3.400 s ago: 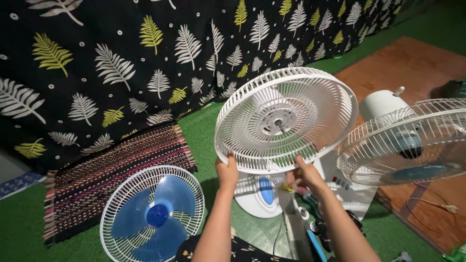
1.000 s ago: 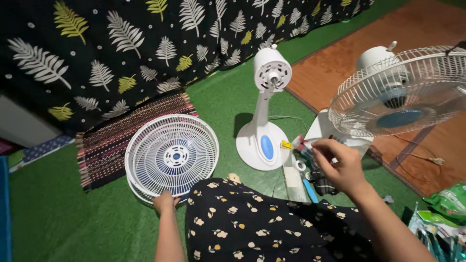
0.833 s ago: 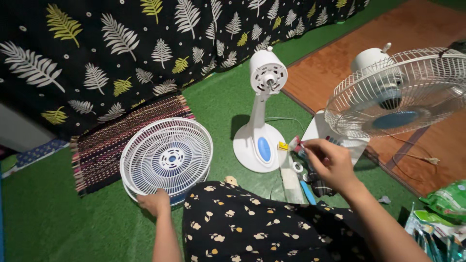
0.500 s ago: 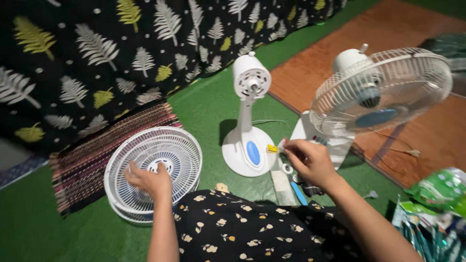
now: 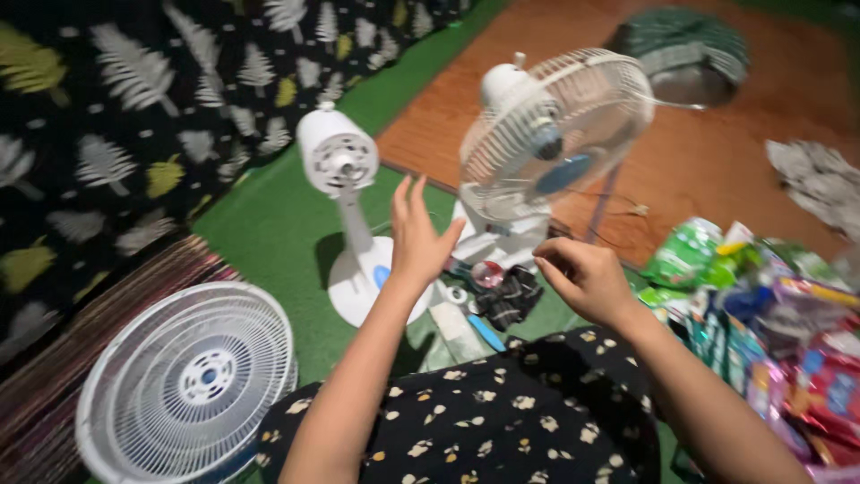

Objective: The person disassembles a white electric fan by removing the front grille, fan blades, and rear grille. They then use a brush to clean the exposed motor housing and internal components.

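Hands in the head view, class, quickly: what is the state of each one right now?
Left hand: open, fingers spread, holding nothing, raised in front of the bare fan stand.
Right hand: fingers curled in; whether it holds anything cannot be told.

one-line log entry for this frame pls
left hand: open, raised before bare fan stand | right hand: pinched, contents unclear | fan grille: flat on floor

black leaf-print cloth hangs along the back left | striped woven mat lies under it, low left | green floor mat meets brown floor mat | grey crumpled rag far right | heap of colourful snack packets sits bottom right | dark round basin up top
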